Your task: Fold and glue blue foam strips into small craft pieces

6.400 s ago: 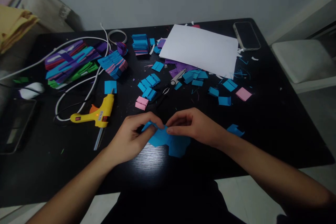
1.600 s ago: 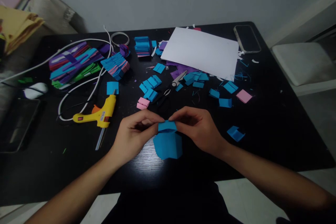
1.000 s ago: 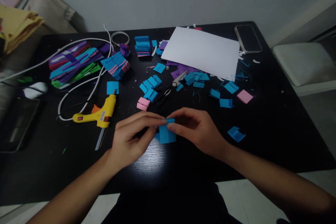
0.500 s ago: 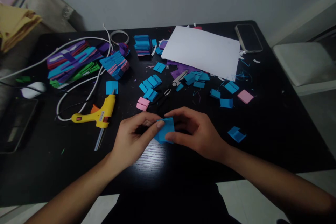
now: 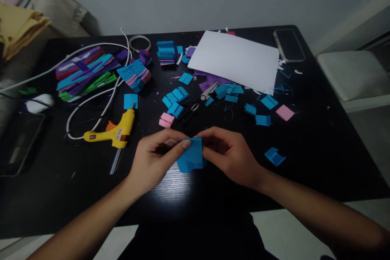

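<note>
Between my hands, just above the near part of the table, is a folded piece of blue paper (image 5: pixel 191 157). My left hand (image 5: pixel 157 155) pinches its upper left, thumb on the front face and fingers behind. At its right edge, my right hand (image 5: pixel 233 153) is closed on the paper, its fingertips partly hidden behind it. Several folded blue paper pieces (image 5: pixel 175 97) and a folded pink piece (image 5: pixel 166 120) lie beyond my hands. Scissors (image 5: pixel 203 97) with black handles rest among them. Off to the right lies a single folded blue piece (image 5: pixel 275 156).
A yellow glue gun (image 5: pixel 123 130) lies left of my hands, near a looped white cable (image 5: pixel 68 124). Bundled coloured strips (image 5: pixel 87 73) sit at the back left. White sheets (image 5: pixel 234 59) cover purple paper, with a phone (image 5: pixel 289 44) at the far right corner.
My right thumb has slid from the front of the blue paper to its right edge. The paper's lower part now shows more and hangs slightly lower.
</note>
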Motion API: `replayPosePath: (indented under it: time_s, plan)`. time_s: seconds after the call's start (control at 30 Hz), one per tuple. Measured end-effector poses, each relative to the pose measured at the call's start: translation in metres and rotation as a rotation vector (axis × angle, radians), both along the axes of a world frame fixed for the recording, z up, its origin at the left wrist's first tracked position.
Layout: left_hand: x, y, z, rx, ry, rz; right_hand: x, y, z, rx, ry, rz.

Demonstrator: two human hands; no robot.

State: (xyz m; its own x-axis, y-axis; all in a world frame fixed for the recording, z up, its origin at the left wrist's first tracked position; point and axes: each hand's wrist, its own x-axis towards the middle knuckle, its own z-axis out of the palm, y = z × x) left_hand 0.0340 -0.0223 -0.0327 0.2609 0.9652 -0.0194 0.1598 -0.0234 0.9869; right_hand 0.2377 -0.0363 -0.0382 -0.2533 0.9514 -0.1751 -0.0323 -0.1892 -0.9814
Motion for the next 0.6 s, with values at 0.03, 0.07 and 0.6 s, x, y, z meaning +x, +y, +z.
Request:
replayPosePath:
  time_s: [0.03,0.07,0.6]
  plan:
    - [0.0000,-0.0002,-0.0002,0.015,0.014,0.003,0.0005,-0.0003,0.0009,0.000,-0.004,0.003]
    - [0.0000,-0.0004,-0.0005,0.031,0.027,0.006,0.0013,-0.0004,0.0019,0.001,-0.002,0.011]
    - [-0.0018,-0.0032,-0.0069,0.183,0.177,-0.008,-0.0027,-0.0011,0.0000,0.109,-0.060,-0.096]
